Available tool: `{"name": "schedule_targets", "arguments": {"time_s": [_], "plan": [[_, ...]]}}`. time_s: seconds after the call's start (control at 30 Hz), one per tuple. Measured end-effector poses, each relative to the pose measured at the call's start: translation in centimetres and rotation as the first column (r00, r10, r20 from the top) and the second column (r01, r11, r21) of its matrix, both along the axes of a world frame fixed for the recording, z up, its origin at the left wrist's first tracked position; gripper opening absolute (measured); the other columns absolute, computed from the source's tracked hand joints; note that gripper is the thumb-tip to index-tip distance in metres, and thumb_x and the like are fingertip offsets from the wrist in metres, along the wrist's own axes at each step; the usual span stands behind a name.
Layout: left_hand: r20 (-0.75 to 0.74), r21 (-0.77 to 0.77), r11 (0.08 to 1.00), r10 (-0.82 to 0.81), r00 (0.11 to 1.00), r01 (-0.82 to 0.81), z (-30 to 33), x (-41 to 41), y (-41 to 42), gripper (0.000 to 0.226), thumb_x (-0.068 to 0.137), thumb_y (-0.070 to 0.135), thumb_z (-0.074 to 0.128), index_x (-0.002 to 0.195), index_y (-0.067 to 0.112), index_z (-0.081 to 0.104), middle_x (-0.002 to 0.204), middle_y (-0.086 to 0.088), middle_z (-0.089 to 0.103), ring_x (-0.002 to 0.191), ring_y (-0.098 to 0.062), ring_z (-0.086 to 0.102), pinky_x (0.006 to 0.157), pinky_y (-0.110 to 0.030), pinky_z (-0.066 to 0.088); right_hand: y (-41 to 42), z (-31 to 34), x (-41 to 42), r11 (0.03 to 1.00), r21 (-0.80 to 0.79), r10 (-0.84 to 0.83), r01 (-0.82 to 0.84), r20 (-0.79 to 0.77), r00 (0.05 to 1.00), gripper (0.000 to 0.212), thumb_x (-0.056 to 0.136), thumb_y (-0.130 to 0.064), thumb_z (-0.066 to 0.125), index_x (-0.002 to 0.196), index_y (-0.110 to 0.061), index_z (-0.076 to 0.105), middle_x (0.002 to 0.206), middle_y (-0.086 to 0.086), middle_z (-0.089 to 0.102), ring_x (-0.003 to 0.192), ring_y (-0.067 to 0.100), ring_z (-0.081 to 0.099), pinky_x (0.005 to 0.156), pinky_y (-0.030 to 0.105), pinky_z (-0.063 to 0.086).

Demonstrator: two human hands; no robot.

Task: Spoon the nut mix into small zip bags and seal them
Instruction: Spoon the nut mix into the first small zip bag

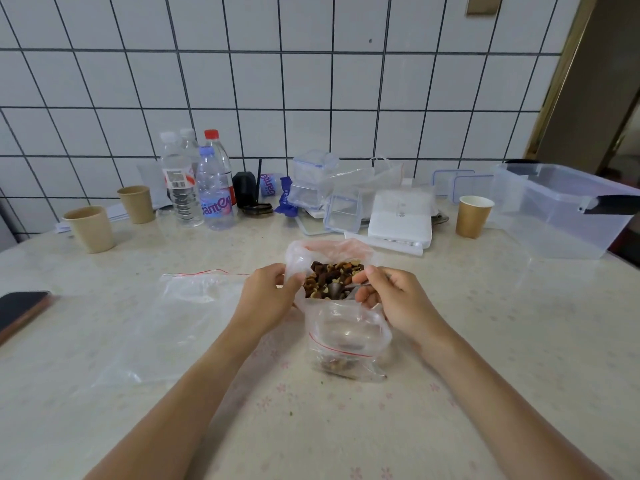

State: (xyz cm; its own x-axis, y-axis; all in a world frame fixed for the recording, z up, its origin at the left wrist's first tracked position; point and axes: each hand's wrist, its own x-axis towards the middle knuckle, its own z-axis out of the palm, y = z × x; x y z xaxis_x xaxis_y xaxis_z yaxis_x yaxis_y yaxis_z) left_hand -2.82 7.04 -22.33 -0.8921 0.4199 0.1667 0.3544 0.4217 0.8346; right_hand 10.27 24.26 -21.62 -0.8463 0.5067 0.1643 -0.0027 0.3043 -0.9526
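A clear plastic bag [329, 249] stands open at the table's middle, holding the nut mix [330, 277]. My left hand [268, 294] grips its left rim. My right hand [391, 297] pinches the handle of a metal spoon [341, 289], whose bowl sits in the nuts. Just in front of the big bag lies a small zip bag [346, 341] with a red seal line and a few nuts at its bottom. Another small zip bag [180, 317], flat and without nuts, lies to the left.
A dark phone [20, 310] lies at the left edge. Paper cups [91, 228], water bottles [214, 192], clear food boxes [313, 178], a white packet stack [400, 216] and another cup [474, 216] line the back. A large clear bin [561, 209] stands at right.
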Motion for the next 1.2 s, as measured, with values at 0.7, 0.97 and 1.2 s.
{"name": "schedule_targets", "arguments": {"time_s": [0.7,0.97,1.2], "plan": [[0.042,0.117,0.993,0.006,0.999,-0.011,0.7,0.5,0.0,0.021,0.101,0.039,0.060,0.101,0.022,0.073,0.093,0.003,0.076,0.078,-0.025,0.073,0.066,-0.045,0.062,0.3,0.3,0.0,0.881,-0.453,-0.147,0.136,0.012,0.989,0.033,0.111,-0.022,0.044,0.099,0.000,0.067,0.075,0.014,0.073,0.051,0.017,0.064,0.049,0.026,0.042],[-0.080,0.005,0.998,0.058,0.995,-0.058,0.2,-0.6,-0.3,0.017,0.100,0.045,0.060,0.093,0.031,0.065,0.098,0.008,0.075,0.074,-0.009,0.073,0.079,-0.045,0.062,1.2,0.2,-0.2,0.859,-0.484,-0.180,0.164,0.014,0.984,0.033,0.111,-0.024,0.044,0.103,-0.001,0.067,0.077,0.014,0.075,0.053,0.023,0.067,0.044,0.029,0.040],[-0.323,-0.136,0.966,0.165,0.932,-0.218,1.7,-0.2,-1.5,0.052,0.083,0.070,0.069,0.111,0.027,0.061,0.100,0.012,0.061,0.085,-0.012,0.063,0.072,-0.034,0.052,1.9,1.1,0.2,0.864,-0.490,-0.170,0.117,-0.064,0.983,0.034,0.110,-0.024,0.045,0.095,-0.003,0.067,0.068,0.013,0.071,0.051,0.025,0.065,0.038,0.027,0.037]]}}
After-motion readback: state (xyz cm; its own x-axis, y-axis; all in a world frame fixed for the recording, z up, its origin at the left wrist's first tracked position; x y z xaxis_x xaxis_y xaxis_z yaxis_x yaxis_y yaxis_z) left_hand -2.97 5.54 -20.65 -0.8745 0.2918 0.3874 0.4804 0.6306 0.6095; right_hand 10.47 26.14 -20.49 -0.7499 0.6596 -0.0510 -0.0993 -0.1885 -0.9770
